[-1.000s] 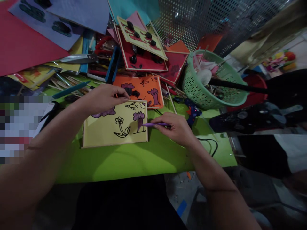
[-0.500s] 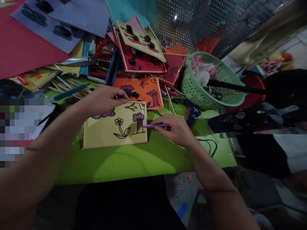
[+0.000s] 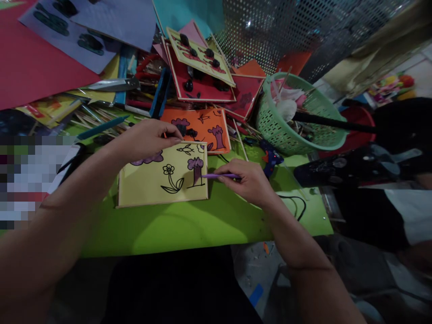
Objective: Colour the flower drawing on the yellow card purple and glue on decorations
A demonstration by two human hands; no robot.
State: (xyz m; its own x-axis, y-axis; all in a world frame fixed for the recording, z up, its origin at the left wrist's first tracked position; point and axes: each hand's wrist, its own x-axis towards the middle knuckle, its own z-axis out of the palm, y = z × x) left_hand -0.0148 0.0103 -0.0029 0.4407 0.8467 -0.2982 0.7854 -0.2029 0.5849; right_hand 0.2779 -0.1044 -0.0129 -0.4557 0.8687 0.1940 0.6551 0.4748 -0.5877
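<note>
Green table [image 3: 236, 225] under both hands. Green basket [image 3: 286, 130] beyond right hand [image 3: 249, 181], off to its right. Yellow framed drawing [image 3: 141, 184] on table, between hands. Orange framed drawing [image 3: 206, 128] just past left hand [image 3: 148, 137]. Left hand on yellow drawing's top edge, can't tell if pinching. Right hand clamped on purple pen [image 3: 224, 176], tip beside drawn tree [image 3: 196, 172].

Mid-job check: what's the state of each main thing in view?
Yellow card: face up, tree mostly purple, flower uncoloured
Purple pen: tip near the tree
Right hand: closed on the pen
Left hand: at the card's top edge
Orange card: partly covered
Green basket: uncovered, part-filled
</note>
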